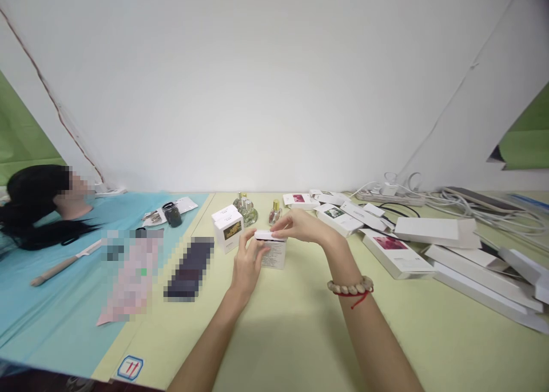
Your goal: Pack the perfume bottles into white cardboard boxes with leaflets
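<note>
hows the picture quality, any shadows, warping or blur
Head view: soft, fairly even light on the white wall, with a faint shadow on the yellow tabletop; head view: the sides look stretched, wide-angle style; head view: blocky pixelation covers the pink item and dark slab; head view: fine print on the held box is too small or soft to read.

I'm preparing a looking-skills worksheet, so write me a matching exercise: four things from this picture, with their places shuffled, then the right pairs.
Things
1. small printed box
2. beaded bracelet
3. dark jar
4. power strip

Places
A. on the blue cloth
B. near the wall, towards the picture's right
C. held by the left hand and right hand
D. around the right wrist

Pairs: 1-C, 2-D, 3-A, 4-B
</note>
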A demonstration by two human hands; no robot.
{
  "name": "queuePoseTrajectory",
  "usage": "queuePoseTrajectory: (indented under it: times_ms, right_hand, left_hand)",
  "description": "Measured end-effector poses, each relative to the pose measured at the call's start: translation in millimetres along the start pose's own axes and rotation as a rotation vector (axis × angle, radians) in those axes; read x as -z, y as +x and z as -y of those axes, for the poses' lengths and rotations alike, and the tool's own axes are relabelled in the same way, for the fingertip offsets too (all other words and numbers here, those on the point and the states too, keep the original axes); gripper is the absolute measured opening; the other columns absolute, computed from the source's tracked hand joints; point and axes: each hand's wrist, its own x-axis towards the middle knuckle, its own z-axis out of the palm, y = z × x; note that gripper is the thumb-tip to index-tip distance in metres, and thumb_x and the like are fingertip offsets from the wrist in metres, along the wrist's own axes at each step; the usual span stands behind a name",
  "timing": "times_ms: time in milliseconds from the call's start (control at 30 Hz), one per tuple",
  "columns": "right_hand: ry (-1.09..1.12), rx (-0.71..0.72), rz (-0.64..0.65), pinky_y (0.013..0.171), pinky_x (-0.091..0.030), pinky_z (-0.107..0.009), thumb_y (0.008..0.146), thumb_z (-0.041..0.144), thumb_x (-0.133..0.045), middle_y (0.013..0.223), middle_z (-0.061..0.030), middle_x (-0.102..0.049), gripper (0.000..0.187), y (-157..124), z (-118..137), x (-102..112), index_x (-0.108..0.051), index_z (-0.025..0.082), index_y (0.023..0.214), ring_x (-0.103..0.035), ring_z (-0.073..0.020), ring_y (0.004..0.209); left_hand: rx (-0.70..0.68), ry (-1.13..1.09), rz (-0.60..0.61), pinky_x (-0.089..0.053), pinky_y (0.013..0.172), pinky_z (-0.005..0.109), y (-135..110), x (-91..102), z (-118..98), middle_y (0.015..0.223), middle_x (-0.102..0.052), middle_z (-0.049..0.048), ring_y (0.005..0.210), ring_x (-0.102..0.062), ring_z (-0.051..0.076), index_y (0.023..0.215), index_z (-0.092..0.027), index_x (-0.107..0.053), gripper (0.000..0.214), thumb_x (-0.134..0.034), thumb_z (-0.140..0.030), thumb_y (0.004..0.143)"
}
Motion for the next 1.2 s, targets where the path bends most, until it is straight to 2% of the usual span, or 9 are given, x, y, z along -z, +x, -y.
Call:
queuePoseTrajectory:
  times_ms: [200,400,667,767,900,1000,1100,1200]
  right_hand:
    - [0.012,-0.026,0.016,0.054,-0.043,-0.021,0.071,0.038,-0.059,0.089,-0.0054,-0.068,0.031,0.9,-2.2,-0.5,-0.071,0.019,0.091,-0.058,-0.0158,0.074]
    - [0.048,-0.045,0.041,0.052,-0.047,-0.02,0.071,0.04,-0.06,0.092,-0.0063,-0.067,0.032,0.7,-0.7,-1.1,-0.071,0.019,0.092,-0.059,-0.0152,0.073]
    - [0.038,-0.052,0.049,0.051,-0.047,-0.019,0.07,0.043,-0.061,0.095,-0.006,-0.066,0.035,3.4,-3.7,-2.1,-0.07,0.02,0.095,-0.058,-0.0151,0.073]
    - [0.074,-0.056,0.079,0.051,-0.047,-0.019,0.07,0.042,-0.061,0.095,-0.0052,-0.066,0.034,2.6,-4.8,-1.6,-0.07,0.02,0.095,-0.057,-0.0148,0.075]
    - [0.132,-0.09,0.118,0.052,-0.048,-0.018,0.069,0.038,-0.063,0.093,-0.005,-0.066,0.03,2.2,-4.7,-2.1,-0.07,0.02,0.092,-0.057,-0.0151,0.077]
    - [0.15,-0.147,0.109,0.051,-0.048,-0.018,0.067,0.032,-0.066,0.09,-0.0056,-0.066,0.031,5.0,-8.0,-4.5,-0.069,0.019,0.095,-0.058,-0.0151,0.076]
    - [0.155,-0.156,0.105,0.051,-0.048,-0.017,0.064,0.03,-0.068,0.089,-0.0059,-0.064,0.032,8.4,-12.9,-7.0,-0.068,0.018,0.094,-0.058,-0.0141,0.074]
    - [0.12,-0.193,0.066,0.049,-0.05,-0.018,0.06,0.036,-0.072,0.091,-0.0067,-0.061,0.036,9.4,-13.3,-9.4,-0.066,0.017,0.09,-0.059,-0.0138,0.071]
  left_hand:
    - [-0.025,0.116,0.044,-0.049,0.076,0.032,0.1,0.3,1.1,0.121,-0.042,0.0102,0.097,-0.056,0.019,0.098,-0.021,-0.054,0.016,-0.043,-0.023,0.086]
    - [-0.034,0.218,0.146,-0.049,0.061,0.025,2.5,3.1,-0.3,0.125,-0.04,0.0101,0.096,-0.056,0.019,0.109,-0.024,-0.051,0.025,-0.043,-0.024,0.085]
    - [-0.049,0.321,0.121,-0.045,0.05,0.021,1.8,-0.2,-3.8,0.13,-0.04,0.0086,0.092,-0.058,0.019,0.111,-0.029,-0.054,0.027,-0.041,-0.028,0.087]
    - [-0.043,0.326,0.063,-0.045,0.052,0.021,-0.9,-0.8,-5.6,0.13,-0.04,0.0082,0.092,-0.058,0.019,0.106,-0.028,-0.057,0.024,-0.043,-0.029,0.087]
    - [-0.011,0.222,-0.009,-0.048,0.059,0.024,-4.7,-1.4,-5.7,0.12,-0.047,0.0074,0.082,-0.06,0.015,0.096,-0.025,-0.06,0.019,-0.045,-0.028,0.086]
    - [-0.006,0.116,-0.044,-0.05,0.067,0.025,-5.1,-2.4,-3.6,0.114,-0.05,0.0076,0.092,-0.058,0.016,0.11,-0.025,-0.052,0.025,-0.046,-0.026,0.086]
    - [0.017,0.087,-0.039,-0.05,0.07,0.026,-3.4,-1.8,-3.6,0.115,-0.049,0.0083,0.102,-0.055,0.018,0.112,-0.024,-0.05,0.026,-0.045,-0.027,0.086]
    - [0.077,0.148,0.008,-0.049,0.062,0.025,-1.3,0.8,-8.7,0.12,-0.046,0.0079,0.103,-0.054,0.02,0.104,-0.025,-0.056,0.024,-0.047,-0.036,0.084]
